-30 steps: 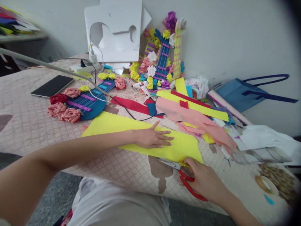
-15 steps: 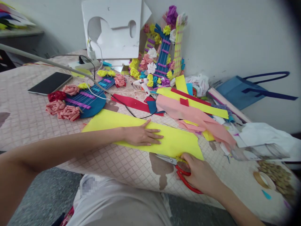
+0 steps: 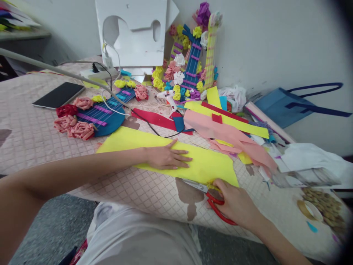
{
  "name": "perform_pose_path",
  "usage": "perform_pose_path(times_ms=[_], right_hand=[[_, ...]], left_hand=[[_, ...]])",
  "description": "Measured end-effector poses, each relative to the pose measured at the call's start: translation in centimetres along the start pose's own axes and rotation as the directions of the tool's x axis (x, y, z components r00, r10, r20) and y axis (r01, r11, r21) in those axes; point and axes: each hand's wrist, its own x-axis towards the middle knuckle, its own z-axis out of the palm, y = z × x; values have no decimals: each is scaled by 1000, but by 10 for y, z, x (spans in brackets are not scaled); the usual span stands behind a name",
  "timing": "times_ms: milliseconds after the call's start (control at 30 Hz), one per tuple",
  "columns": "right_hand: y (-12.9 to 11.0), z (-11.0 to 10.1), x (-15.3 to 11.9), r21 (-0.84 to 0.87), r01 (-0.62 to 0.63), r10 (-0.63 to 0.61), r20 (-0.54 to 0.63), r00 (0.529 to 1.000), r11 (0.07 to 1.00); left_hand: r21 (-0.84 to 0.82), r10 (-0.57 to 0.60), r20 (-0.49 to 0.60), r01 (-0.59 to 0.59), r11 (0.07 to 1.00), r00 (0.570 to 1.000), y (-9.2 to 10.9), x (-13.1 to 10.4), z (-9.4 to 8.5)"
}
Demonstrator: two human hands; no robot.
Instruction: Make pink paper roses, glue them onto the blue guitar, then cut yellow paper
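A long yellow sheet [image 3: 211, 162], felt or paper, lies flat near the table's front edge. My left hand [image 3: 168, 157] rests on its middle, palm down with the fingers spread. At the sheet's lower right corner, my right hand [image 3: 235, 200] grips scissors [image 3: 217, 208] with red handles. The blades look closed and lie along the sheet's near edge, pointing left. Something yellow is wound round the scissors at the pivot end of the handles. Behind the sheet to the left lies a blue guitar-shaped craft [image 3: 110, 123] with purple strips and pink and red fabric flowers.
A white glue gun [image 3: 168, 98] and its black cord lie behind the sheet. Red, pink and yellow scraps [image 3: 217, 127] are heaped at right. A tablet [image 3: 59, 95] lies at left. Flowered guitar crafts [image 3: 191, 62] lean on the wall. A tape roll [image 3: 309, 210] sits far right.
Both hands, the yellow sheet and the scissors keep their places. Only the camera view has shifted very slightly.
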Motion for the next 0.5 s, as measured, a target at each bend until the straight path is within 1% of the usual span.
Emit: perform_pose_path(times_ms=[100, 200, 367, 500], right_hand=[[-3, -2, 1, 18, -26, 26, 1, 1000, 1000], [-7, -4, 4, 34, -27, 27, 17, 999, 999], [-10, -4, 9, 44, -5, 4, 18, 1000, 999], [-7, -1, 10, 18, 39, -40, 13, 999, 999]], left_hand=[[1, 6, -14, -6, 1000, 1000, 0, 0, 0], [0, 6, -17, -6, 1000, 1000, 0, -1, 1], [-53, -11, -39, 8, 999, 999, 0, -1, 1], [-70, -21, -50, 17, 997, 999, 0, -1, 2]])
